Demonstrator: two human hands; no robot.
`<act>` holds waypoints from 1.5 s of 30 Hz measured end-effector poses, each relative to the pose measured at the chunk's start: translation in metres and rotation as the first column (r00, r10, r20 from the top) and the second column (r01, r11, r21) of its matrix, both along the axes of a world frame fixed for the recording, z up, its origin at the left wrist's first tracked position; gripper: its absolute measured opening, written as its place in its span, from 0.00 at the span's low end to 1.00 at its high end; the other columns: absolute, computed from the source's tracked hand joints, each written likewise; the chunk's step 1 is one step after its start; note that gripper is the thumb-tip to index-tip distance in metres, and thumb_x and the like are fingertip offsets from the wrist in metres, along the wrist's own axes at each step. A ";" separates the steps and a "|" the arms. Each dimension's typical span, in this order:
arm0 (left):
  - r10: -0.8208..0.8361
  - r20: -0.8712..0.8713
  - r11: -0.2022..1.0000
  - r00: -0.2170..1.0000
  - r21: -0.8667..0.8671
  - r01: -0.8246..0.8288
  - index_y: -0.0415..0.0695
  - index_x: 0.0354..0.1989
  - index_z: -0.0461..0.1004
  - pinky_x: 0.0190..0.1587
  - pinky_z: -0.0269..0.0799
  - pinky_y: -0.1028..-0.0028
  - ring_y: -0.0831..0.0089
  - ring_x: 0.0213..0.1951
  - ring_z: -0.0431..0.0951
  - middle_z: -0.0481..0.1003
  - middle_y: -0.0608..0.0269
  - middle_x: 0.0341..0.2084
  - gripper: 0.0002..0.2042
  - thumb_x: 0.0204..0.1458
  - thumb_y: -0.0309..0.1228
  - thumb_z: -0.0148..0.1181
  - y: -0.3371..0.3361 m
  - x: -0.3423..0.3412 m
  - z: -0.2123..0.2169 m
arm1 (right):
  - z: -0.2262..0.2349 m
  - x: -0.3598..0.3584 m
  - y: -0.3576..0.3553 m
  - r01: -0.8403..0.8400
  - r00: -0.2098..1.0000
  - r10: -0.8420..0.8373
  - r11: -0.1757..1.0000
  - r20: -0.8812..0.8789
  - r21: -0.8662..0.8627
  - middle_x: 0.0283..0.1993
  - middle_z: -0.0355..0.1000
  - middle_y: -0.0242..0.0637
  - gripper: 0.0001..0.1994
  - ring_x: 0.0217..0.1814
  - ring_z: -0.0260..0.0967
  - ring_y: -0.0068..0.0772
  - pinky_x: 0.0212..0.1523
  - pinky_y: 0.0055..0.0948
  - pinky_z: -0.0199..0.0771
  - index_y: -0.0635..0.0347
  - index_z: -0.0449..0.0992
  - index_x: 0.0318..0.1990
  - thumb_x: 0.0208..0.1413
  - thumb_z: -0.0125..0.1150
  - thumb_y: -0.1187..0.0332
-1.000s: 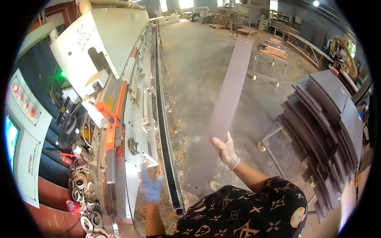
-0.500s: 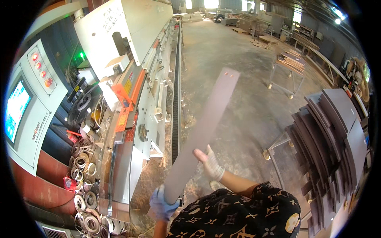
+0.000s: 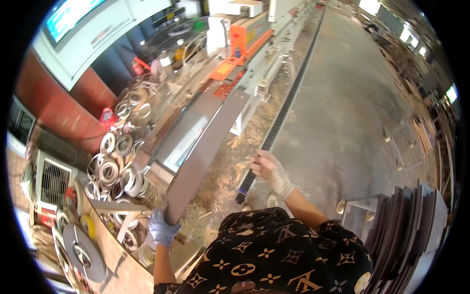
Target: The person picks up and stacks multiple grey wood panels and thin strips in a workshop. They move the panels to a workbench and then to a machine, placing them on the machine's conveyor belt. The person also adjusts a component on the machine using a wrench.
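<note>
A long, flat grey-brown board (image 3: 203,149) slants away from me. Its far end lies at the edge of the machine's infeed table (image 3: 183,132), beside the orange guard (image 3: 237,46). My left hand (image 3: 162,228), in a pale blue glove, grips the near end of the board. Apart from the board, to its right, my right hand (image 3: 271,172) hangs in the air in a whitish glove. Its fingers are curled together, and I see nothing in them.
Rolls of edge banding (image 3: 108,170) are heaped left of the machine, below a control panel (image 3: 88,36) with a lit screen. A black conveyor track (image 3: 289,105) runs along the machine's right side. Stacked dark boards (image 3: 401,230) stand at the lower right.
The board has swung left from over the floor to the machine's table. My right hand has let go of it, while my left still holds the near end. The view has turned left.
</note>
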State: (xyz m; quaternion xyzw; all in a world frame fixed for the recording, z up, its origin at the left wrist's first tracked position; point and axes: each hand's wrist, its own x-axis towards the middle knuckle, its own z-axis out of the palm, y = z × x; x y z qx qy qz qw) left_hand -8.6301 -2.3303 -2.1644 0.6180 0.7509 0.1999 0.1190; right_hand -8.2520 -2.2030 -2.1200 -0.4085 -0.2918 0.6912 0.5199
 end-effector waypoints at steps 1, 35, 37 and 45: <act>0.008 0.016 1.000 1.000 0.010 -0.008 0.52 0.49 0.67 0.52 0.63 0.61 0.58 0.47 0.68 0.71 0.59 0.42 0.37 0.20 0.32 0.71 0.001 -0.008 -0.005 | -0.002 0.002 -0.005 0.025 0.999 -0.023 0.999 0.034 -0.035 0.48 0.68 0.37 0.22 0.46 0.69 0.33 0.51 0.35 0.69 0.53 0.66 0.51 0.49 0.62 0.59; 0.375 -0.088 0.922 0.923 0.143 -0.361 0.62 0.55 0.68 0.60 0.58 0.65 0.53 0.61 0.55 0.50 0.52 0.63 0.33 0.33 0.45 0.68 0.130 -0.030 -0.043 | -0.015 0.033 -0.001 0.125 0.986 -0.103 0.978 0.135 -0.167 0.47 0.67 0.33 0.18 0.45 0.66 0.28 0.50 0.32 0.66 0.55 0.66 0.50 0.52 0.58 0.62; 0.425 -0.074 0.903 0.902 0.105 -0.417 0.63 0.53 0.70 0.60 0.57 0.63 0.53 0.62 0.53 0.48 0.53 0.64 0.31 0.35 0.49 0.67 0.142 -0.031 -0.053 | -0.021 0.030 -0.003 0.095 0.989 -0.082 0.990 0.127 -0.104 0.46 0.69 0.31 0.18 0.44 0.68 0.27 0.50 0.32 0.66 0.53 0.68 0.48 0.51 0.59 0.59; 0.479 -0.023 0.876 0.878 0.088 -0.475 0.62 0.51 0.71 0.62 0.52 0.66 0.51 0.65 0.44 0.50 0.52 0.64 0.31 0.32 0.51 0.67 0.155 -0.036 -0.065 | -0.033 0.031 -0.035 0.190 0.978 -0.176 0.972 0.111 -0.140 0.46 0.69 0.33 0.20 0.43 0.69 0.30 0.47 0.32 0.68 0.54 0.66 0.51 0.52 0.58 0.60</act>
